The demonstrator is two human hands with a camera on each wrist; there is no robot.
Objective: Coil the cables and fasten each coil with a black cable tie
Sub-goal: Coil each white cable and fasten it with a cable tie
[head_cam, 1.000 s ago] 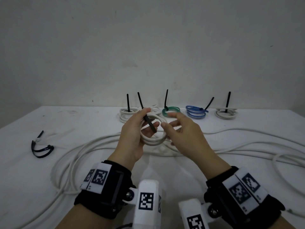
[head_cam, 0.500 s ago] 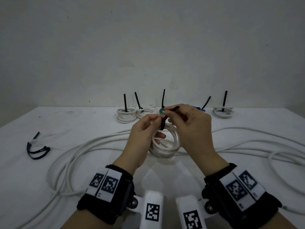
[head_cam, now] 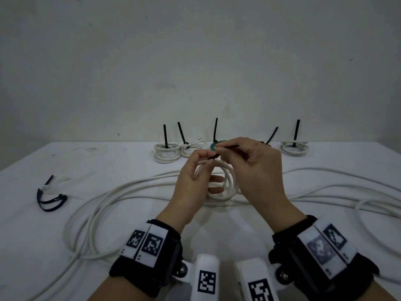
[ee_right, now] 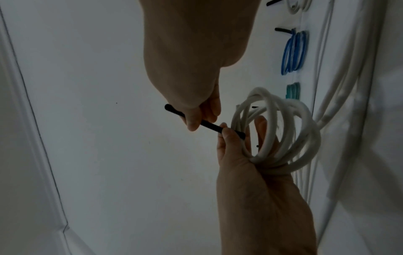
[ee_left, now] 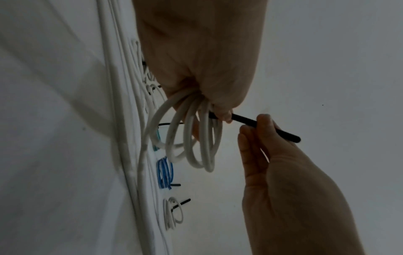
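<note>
My left hand [head_cam: 207,162] holds a small white cable coil [head_cam: 227,181] upright above the table, its fingers through the loops and its thumb and forefinger pinching the top where a black cable tie [head_cam: 231,146] wraps the strands. My right hand [head_cam: 219,148] pinches the tie's free tail just right of the coil. In the left wrist view the tie [ee_left: 246,121] runs from the left fingertips at the coil [ee_left: 196,138] to the right hand [ee_left: 259,126]. In the right wrist view the right hand [ee_right: 196,120] grips the tie [ee_right: 210,125] next to the coil [ee_right: 283,134].
Tied coils stand along the table's back edge: white ones [head_cam: 167,152] [head_cam: 192,146] [head_cam: 294,148], a green one [head_cam: 213,146] and a blue one [ee_left: 165,172]. A long loose white cable [head_cam: 130,192] sprawls across the table beneath my hands. Spare black ties [head_cam: 51,198] lie at the left.
The coil has turned from flat-on to upright in my left hand. My right hand has taken the tie's tail and drawn it out to the right; both hands rose slightly.
</note>
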